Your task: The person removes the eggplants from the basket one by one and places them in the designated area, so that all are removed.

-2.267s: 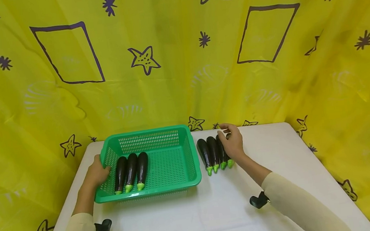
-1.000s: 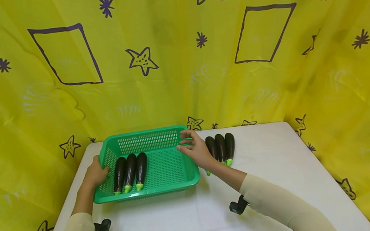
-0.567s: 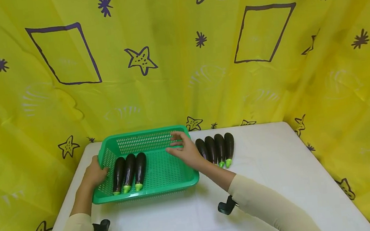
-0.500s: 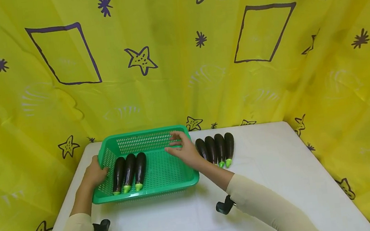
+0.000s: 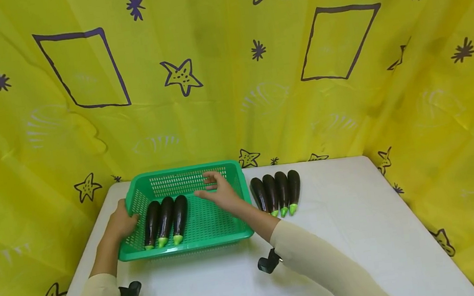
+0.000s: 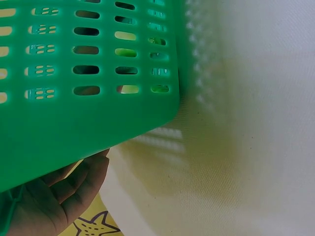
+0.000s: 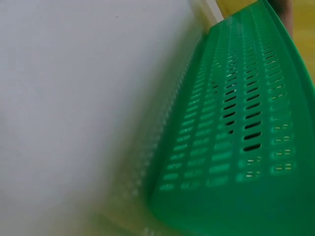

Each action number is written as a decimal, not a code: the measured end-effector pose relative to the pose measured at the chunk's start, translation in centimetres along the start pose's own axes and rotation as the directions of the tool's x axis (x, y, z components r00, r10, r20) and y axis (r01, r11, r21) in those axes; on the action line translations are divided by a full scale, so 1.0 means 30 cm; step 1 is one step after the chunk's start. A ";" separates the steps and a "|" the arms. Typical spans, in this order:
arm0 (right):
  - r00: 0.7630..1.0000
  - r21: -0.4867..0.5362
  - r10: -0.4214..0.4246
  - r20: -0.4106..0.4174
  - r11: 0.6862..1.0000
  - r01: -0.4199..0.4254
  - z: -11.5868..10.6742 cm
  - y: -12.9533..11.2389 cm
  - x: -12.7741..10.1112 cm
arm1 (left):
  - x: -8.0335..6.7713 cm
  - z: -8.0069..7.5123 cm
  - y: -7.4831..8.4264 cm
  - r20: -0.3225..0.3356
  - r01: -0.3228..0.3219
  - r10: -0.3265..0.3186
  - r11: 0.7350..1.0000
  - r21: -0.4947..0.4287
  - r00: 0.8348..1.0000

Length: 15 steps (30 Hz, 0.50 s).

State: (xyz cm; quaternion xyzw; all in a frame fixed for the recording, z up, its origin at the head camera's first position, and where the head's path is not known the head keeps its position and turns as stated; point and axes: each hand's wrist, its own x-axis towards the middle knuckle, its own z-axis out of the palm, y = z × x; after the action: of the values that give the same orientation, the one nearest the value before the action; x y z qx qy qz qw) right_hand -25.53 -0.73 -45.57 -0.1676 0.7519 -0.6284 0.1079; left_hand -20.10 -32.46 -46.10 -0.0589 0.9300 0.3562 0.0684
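Note:
A green plastic basket (image 5: 189, 246) sits on the white table and holds three dark eggplants (image 5: 166, 219) side by side in its left half. My left hand (image 5: 123, 224) grips the basket's left rim; in the left wrist view its fingers (image 6: 59, 194) curl under the green wall (image 6: 74, 113). My right hand (image 5: 219, 192) hovers over the bare right half of the basket, fingers relaxed and holding nothing. Several more eggplants (image 5: 277, 192) lie in a row on the table just right of the basket. The right wrist view shows only the basket's slotted wall (image 7: 236, 142).
The white table (image 5: 362, 231) is ringed by a yellow curtain (image 5: 230, 94) with purple stars and squares, close behind the basket. Bare tabletop (image 7: 74, 98) stretches in front of and to the right of the basket.
My right hand has moved left from the row of eggplants on the table to above the basket's right half, carrying nothing. The left hand and basket have stayed put.

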 end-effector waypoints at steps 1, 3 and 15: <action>1.000 0.004 0.008 0.005 1.000 -0.008 0.007 -0.002 0.006 | 0.000 -0.001 0.001 -0.001 0.000 0.000 1.000 0.001 1.000; 1.000 0.011 0.029 0.011 1.000 -0.029 0.022 -0.008 0.018 | -0.001 -0.001 0.004 -0.001 0.002 -0.002 1.000 0.000 1.000; 0.999 0.052 0.037 0.023 0.998 -0.039 0.083 0.036 0.080 | 0.002 0.001 0.004 -0.007 -0.019 0.019 1.000 -0.008 1.000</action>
State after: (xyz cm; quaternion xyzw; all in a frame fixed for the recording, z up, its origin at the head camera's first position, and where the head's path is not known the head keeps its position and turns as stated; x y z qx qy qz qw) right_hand -26.94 -3.76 -46.99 -0.1574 0.7369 -0.6440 0.1325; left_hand -20.16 -32.36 -46.06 -0.0517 0.9293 0.3604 0.0614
